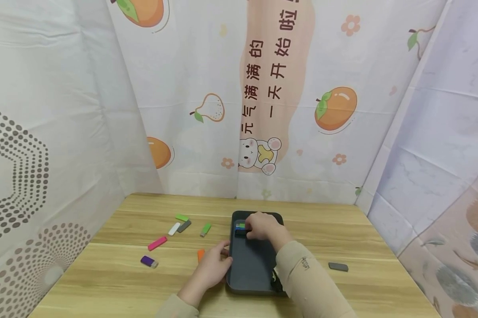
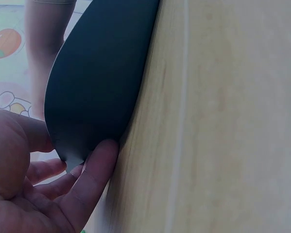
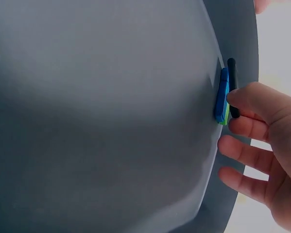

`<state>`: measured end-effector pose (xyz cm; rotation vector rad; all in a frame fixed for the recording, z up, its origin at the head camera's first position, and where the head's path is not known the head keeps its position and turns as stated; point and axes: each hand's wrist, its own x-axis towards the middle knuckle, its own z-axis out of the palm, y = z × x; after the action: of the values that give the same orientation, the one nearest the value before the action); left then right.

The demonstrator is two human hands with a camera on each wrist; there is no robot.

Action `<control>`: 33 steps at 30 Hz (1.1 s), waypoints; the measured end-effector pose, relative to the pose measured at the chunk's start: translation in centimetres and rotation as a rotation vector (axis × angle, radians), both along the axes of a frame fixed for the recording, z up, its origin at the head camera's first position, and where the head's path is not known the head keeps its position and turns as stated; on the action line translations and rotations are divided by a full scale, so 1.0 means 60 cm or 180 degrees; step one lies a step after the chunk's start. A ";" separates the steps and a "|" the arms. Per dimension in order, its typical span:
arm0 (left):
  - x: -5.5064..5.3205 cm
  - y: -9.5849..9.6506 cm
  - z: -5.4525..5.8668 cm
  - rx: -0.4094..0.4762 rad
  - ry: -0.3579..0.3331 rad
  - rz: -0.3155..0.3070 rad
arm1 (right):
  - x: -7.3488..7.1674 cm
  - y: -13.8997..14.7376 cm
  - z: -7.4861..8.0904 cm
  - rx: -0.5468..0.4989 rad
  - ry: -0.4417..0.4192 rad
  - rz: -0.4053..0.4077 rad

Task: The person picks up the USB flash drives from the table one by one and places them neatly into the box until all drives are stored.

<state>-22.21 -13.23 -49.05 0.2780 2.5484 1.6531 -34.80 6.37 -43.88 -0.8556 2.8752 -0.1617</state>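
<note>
Black stick [image 3: 232, 80]: on edge between my right thumb and forefinger, inside the tray [image 1: 248, 265] near its far end.
Handling: I judge it light, stiff and smooth, probably a USB stick; the broad faces should suit a pinch, while narrow edges might twist or slip.
Right hand [image 1: 261, 225]: thumb and forefinger pinch that stick; the other fingers are spread apart.
Blue stick [image 3: 222, 99] and green stick [image 3: 226, 120]: just beside my right thumb tip, against each other.
Tray walls: stiff-looking, easiest to steady by the rim.
Left hand [image 1: 212, 267]: thumb at the rim, fingers bent against the outer wall, holding the tray.
Orange stick [image 1: 201, 254]: just left of my left fingers, partly hidden.
Farther left of those fingers: purple stick [image 1: 149, 262], pink stick [image 1: 157, 243], white stick [image 1: 174, 229], more gray and green ones.
Lone gray stick [image 1: 338, 266]: well right of my right fingers, nearer me.
Tabletop [image 1: 119, 282]: wooden-looking, beneath everything.
</note>
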 end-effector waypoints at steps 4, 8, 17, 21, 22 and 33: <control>0.000 -0.001 0.000 -0.0015 -0.0009 0.0004 | -0.001 -0.004 0.000 0.0020 0.0001 -0.0027; 0.000 0.000 0.000 -0.0012 -0.0045 0.0008 | -0.002 -0.006 -0.001 0.0057 0.0007 -0.0056; -0.001 -0.001 0.001 -0.0017 -0.0076 -0.0015 | -0.006 -0.009 -0.009 0.0117 0.0009 -0.0116; -0.002 -0.001 0.000 -0.0001 -0.0094 -0.0021 | -0.008 -0.012 -0.013 0.0128 -0.0041 -0.0156; -0.002 -0.001 0.000 0.0000 -0.0092 -0.0022 | -0.009 -0.012 -0.014 0.0124 -0.0052 -0.0164; -0.002 -0.001 0.002 0.0013 -0.0131 -0.0022 | -0.006 -0.014 -0.017 0.0106 -0.0076 -0.0210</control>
<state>-22.34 -13.29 -48.95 0.2500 2.5118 1.6443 -35.18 5.52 -44.88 -0.7484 2.8768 -0.1299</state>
